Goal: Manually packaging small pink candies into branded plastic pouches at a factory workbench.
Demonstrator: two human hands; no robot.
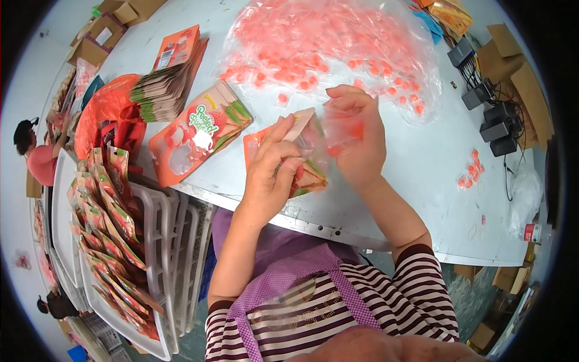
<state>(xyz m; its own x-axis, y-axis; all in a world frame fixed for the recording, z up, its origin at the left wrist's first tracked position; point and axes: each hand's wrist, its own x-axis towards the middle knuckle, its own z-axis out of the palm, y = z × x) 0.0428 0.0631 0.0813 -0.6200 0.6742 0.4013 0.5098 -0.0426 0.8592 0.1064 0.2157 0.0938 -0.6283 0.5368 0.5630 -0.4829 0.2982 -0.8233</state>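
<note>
Near the middle of the table's front edge, my left hand (269,172) is closed round a red and green printed pouch (312,179), whose mouth stands open toward the right. Just right of that mouth is my right hand (366,142), with curled fingers round several red candies (347,131) in clear wrappers, smeared by motion. Beyond both hands spreads a heap of the same wrapped candies (313,33) on clear plastic. To the left of my left hand lie flat pouches (196,136) in a fanned pile.
Another stack of pouches (163,90) stands at the back left beside a red plastic bag (105,111). Filled pouches fill a white tray (158,344) at my left. Black power adapters (500,123) and a few loose candies (472,171) lie on the right. A co-worker (42,157) is at far left.
</note>
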